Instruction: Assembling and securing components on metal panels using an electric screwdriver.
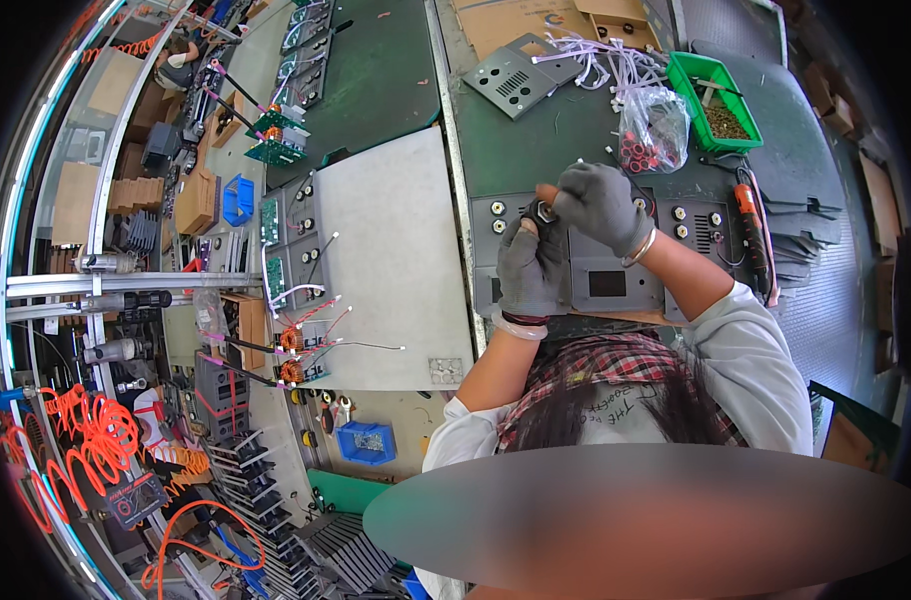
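Note:
My left hand (532,268), in a grey glove with bare fingertips, pinches a small black round part with a metal hex nut (546,211). Right beside it, my gloved right hand (604,208) is closed, its fingers curled in and what they hold hidden. Both hands are above a row of dark grey metal panels on the green bench. The middle panel (631,262) has a rectangular cutout and lies partly under my right wrist. On the right panel (704,240) sit several round fittings with brass-coloured centres; the left panel (486,245) carries similar ones.
Behind my hands are a clear bag of red rings (658,130), white wire leads (626,68) and a loose panel (511,82). A green bin (741,142) holds small brass-coloured pieces. An orange-and-black power screwdriver (747,210) lies right. Left runs a conveyor line with a white board (386,260).

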`<state>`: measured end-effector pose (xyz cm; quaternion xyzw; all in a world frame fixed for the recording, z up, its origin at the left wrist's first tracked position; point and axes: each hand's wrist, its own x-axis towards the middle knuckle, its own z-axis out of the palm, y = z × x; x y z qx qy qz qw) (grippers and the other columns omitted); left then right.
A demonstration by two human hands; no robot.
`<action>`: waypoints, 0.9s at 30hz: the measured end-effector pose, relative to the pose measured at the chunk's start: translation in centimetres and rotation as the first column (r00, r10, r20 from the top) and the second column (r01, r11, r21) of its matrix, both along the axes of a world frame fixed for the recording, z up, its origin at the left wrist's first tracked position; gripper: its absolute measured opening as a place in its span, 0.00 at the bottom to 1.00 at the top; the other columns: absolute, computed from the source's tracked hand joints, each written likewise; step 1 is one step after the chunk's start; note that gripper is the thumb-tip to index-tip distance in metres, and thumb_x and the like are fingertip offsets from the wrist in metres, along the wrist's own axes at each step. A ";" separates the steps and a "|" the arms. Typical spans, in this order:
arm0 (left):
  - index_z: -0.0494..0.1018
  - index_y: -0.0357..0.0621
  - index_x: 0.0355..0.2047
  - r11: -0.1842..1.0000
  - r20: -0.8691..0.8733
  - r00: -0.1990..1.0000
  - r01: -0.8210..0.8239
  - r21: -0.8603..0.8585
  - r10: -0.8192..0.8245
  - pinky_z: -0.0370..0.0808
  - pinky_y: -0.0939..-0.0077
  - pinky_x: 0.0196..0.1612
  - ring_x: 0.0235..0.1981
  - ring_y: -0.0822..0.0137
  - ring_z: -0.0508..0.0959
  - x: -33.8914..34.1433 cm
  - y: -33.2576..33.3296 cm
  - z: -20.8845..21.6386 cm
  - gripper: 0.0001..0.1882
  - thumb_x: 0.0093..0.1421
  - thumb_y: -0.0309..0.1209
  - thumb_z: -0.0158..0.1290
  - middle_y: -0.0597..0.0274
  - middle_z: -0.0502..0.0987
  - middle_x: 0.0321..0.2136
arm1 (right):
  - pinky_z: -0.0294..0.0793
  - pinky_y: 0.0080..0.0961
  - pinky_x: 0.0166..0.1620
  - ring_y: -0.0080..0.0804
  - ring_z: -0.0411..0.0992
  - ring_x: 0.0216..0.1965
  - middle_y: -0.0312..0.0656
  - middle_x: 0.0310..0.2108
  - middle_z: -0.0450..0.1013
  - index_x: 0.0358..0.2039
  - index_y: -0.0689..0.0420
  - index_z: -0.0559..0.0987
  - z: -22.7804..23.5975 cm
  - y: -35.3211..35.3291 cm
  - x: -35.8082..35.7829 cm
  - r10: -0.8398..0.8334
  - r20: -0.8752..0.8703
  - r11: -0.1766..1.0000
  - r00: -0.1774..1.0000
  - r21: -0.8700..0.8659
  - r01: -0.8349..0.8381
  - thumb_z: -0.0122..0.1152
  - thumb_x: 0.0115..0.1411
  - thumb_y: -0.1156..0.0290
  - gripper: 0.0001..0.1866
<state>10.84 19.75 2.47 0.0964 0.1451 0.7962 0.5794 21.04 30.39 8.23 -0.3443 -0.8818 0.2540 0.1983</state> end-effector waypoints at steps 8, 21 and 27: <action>0.68 0.33 0.45 1.000 0.025 1.000 0.015 0.019 -0.016 0.72 0.72 0.52 0.44 0.64 0.75 -0.5 -0.4 -0.3 0.14 0.64 0.30 0.43 0.54 0.74 0.41 | 0.70 0.33 0.27 0.44 0.71 0.25 0.45 0.24 0.72 0.24 0.58 0.78 0.8 -0.2 1.1 -0.007 -0.099 1.000 0.995 -0.005 0.006 0.59 0.51 0.61 0.12; 0.70 0.33 0.44 0.899 -0.960 0.278 -0.425 -0.103 0.021 0.71 0.71 0.45 0.41 0.59 0.76 0.5 -0.3 -0.9 0.17 0.58 0.32 0.51 0.52 0.75 0.41 | 0.72 0.24 0.32 0.27 0.73 0.27 0.38 0.27 0.73 0.44 0.60 0.73 -3.8 -1.4 1.9 -0.028 -0.439 0.789 0.898 -0.561 -0.250 0.62 0.54 0.60 0.21; 0.67 0.40 0.48 0.900 -0.938 -0.344 -0.397 0.182 0.038 0.69 0.62 0.48 0.48 0.50 0.71 1.7 0.3 -4.6 0.21 0.54 0.30 0.54 0.48 0.69 0.47 | 0.73 0.25 0.38 0.29 0.73 0.33 0.39 0.33 0.73 0.40 0.58 0.74 -12.0 1.8 2.7 -0.601 -0.362 -0.026 0.713 -0.883 -0.470 0.57 0.58 0.68 0.11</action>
